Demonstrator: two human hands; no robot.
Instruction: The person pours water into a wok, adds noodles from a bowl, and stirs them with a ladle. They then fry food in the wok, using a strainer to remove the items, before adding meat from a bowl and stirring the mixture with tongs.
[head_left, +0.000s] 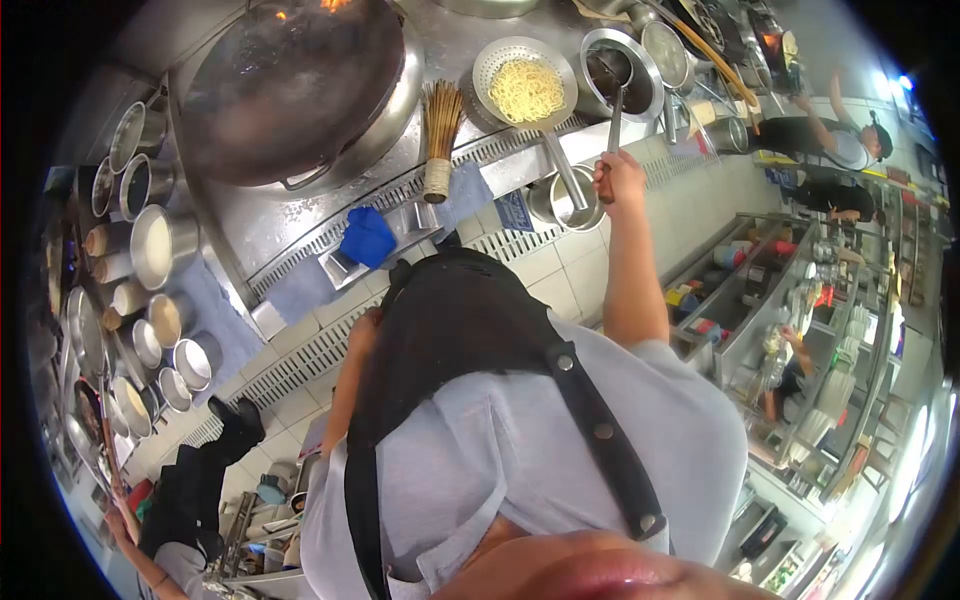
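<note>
Fingers (610,168) of right hand (621,178): clamped on ladle (614,112) handle, its bowl in steel pot (650,85) at 12 o'clock. Left hand: hidden behind apron (450,320), grip cannot be told. Noodle strainer (524,85) at 10 o'clock, handle just beside. Risk: a swung ladle may knock it and spill noodles. Table (300,225) edge at 6 o'clock, tiled floor (540,262) open.

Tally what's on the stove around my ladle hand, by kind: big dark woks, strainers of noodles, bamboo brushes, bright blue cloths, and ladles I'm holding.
Big dark wok: 1
Strainer of noodles: 1
Bamboo brush: 1
Bright blue cloth: 1
Ladle in the right hand: 1
Total: 5
</note>
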